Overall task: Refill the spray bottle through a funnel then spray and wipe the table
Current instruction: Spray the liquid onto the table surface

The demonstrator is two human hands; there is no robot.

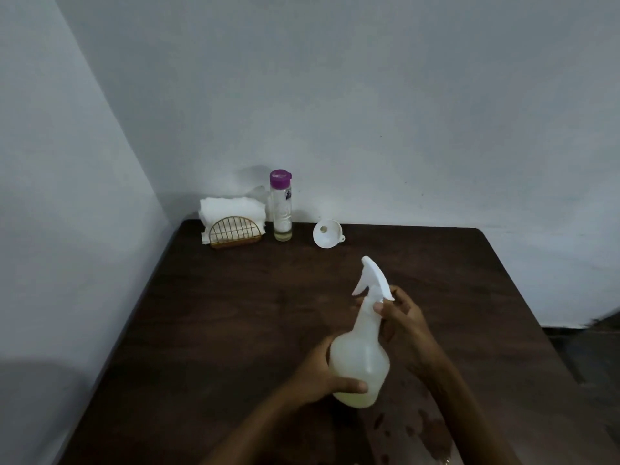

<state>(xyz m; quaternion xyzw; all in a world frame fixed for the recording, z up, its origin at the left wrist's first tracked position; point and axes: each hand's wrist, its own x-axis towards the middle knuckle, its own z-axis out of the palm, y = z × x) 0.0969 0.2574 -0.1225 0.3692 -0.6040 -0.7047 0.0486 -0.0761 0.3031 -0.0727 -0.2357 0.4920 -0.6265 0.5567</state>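
- The spray bottle [360, 357] is held between my hands, its long axis leaning from my left palm up and away to the trigger head [374, 278].
- My left hand [322, 374] wraps the belly. My right hand [402, 317] pinches the collar under the head (the better-placed hand for unscrewing, I judge).
- The funnel [327, 233] lies on the counter [235, 313] beyond both hands, and the purple-capped bottle [281, 206] stands farther left.

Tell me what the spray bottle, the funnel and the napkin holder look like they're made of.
The spray bottle looks like translucent, frosted plastic: pale liquid shows through its base. The funnel seems to be smooth white plastic, with a moulded tab. The napkin holder is probably gold-finished metal wire, bent into an arched grid.
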